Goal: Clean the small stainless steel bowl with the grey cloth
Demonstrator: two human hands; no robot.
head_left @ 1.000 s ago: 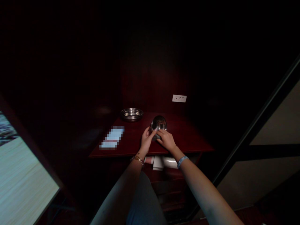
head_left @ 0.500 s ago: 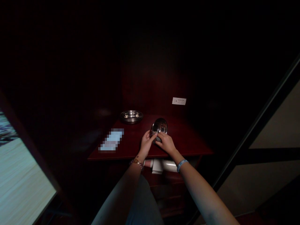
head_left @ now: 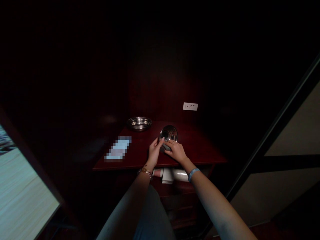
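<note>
A shiny metal bowl (head_left: 171, 133) is tilted toward the camera over the dark red shelf (head_left: 195, 146). My left hand (head_left: 154, 153) grips its left side, with the thumb over the near rim. On the near right side, my right hand (head_left: 176, 151) holds the same bowl, its fingers over the rim. The undersides of both hands' grips are hidden. Behind and to the left, a stack of metal dishes (head_left: 139, 123) rests on the shelf.
A blurred-out pale flat item (head_left: 118, 148) lies at the shelf's left. Below the front edge are a white box (head_left: 167, 176) and a clear-wrapped white roll (head_left: 180, 175). A white socket (head_left: 190, 106) is on the back wall. A light wooden surface (head_left: 25, 193) stands at lower left.
The bowl has shifted slightly left between my hands, and my left thumb reaches further over its rim. The whole view has moved a little.
</note>
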